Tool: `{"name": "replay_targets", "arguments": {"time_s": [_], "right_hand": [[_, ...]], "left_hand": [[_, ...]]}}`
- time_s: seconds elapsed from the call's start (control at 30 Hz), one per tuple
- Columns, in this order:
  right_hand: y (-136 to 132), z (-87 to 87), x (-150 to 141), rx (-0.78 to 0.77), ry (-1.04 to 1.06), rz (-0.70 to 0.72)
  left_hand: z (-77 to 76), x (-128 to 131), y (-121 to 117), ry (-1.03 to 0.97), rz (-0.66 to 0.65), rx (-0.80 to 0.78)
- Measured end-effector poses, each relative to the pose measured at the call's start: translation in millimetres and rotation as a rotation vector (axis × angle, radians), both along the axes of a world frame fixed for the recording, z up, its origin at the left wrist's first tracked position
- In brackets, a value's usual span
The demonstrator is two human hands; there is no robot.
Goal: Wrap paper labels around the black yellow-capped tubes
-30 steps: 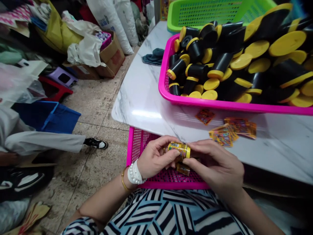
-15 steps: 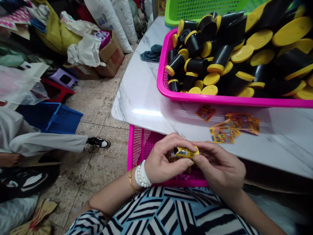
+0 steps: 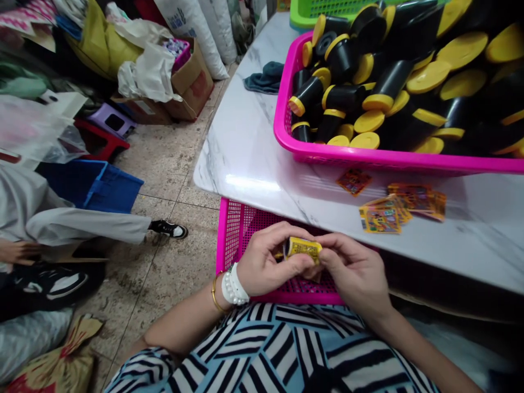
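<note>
Between my two hands, above the lap, is a small canister with a yellow printed label around it. My left hand is wrapped about its left part, thumb and fingers pressed on the label. The fingers of my right hand pinch its right end, hiding that end. Flat yellow-orange printed labels lie on the table in front of me, with a single label apart to their left. Beneath my hands stands a pink basket, its contents mostly hidden.
A pink basket full of black canisters with yellow lids stands on the marbled white table. Behind it is a green basket; a dark cloth lies beside. To the left are a seated person's leg and a blue bin.
My hands have shifted slightly left with the canister, and it has turned so more of the printed label faces up. The yellow end seen before is now covered. The whole view has shifted a little.
</note>
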State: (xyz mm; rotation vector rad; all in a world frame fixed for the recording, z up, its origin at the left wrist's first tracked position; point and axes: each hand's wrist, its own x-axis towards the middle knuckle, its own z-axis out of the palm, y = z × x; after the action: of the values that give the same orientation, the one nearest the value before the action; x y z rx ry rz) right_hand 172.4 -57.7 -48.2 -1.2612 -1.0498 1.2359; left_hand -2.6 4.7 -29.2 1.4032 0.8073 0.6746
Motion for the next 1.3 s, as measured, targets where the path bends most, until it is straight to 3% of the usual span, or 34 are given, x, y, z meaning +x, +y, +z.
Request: {"name": "replay_targets", "arguments": {"time_s": [0.13, 0.27, 0.37, 0.47, 0.6, 0.73, 0.8, 0.9, 0.97, 1.1, 1.23, 1.3], "right_hand": [[-2.4, 0.3, 14.9, 0.004, -0.004, 0.123], [-2.0, 0.0, 21.7, 0.151, -0.138, 0.146], [-3.3, -2.2, 15.9, 0.259, -0.133, 0.026], [-4.2, -0.9, 11.7, 0.283, -0.129, -0.019], [5.6, 11.7, 24.2, 0.378, -0.404, 0.049], [35.0, 22.7, 50.7, 0.555, -0.92, -0.218], [53.7, 22.6, 60.2, 0.48, -1.275, -0.308], [75.9, 18.6, 64.0, 0.202, -1.641, -0.227], [83.0, 16.4, 62.0, 0.103, -1.692, -0.19], [84.6, 13.9, 60.4, 0.079, -1.696, -0.235], [80.5, 11.7, 65.0, 0.102, -1.709, -0.285], [75.1, 13.3, 63.9, 0.198, -1.678, -0.262]], "left_hand": [[-9.0, 5.8, -6.8, -0.084, -0.004, -0.474], [-19.9, 10.9, -10.4, -0.148, 0.033, -0.652], [-22.6, 11.4, -8.9, -0.274, -0.046, -0.741], [-19.8, 11.2, -6.4, -0.222, -0.058, -0.714], [-13.2, 11.4, -3.1, -0.041, -0.022, -0.607], [-8.5, 9.8, -0.9, 0.09, 0.171, -0.269], [-6.2, 9.1, 0.5, 0.13, 0.196, -0.154], [-0.9, 11.1, 6.5, 0.17, 0.167, -0.098], [4.0, 15.2, 13.9, 0.168, 0.179, -0.089], [10.9, 26.8, 31.6, 0.084, 0.18, -0.195], [11.8, 33.8, 41.5, 0.033, 0.136, -0.249], [12.1, 33.6, 42.7, 0.021, 0.114, -0.27]]}}
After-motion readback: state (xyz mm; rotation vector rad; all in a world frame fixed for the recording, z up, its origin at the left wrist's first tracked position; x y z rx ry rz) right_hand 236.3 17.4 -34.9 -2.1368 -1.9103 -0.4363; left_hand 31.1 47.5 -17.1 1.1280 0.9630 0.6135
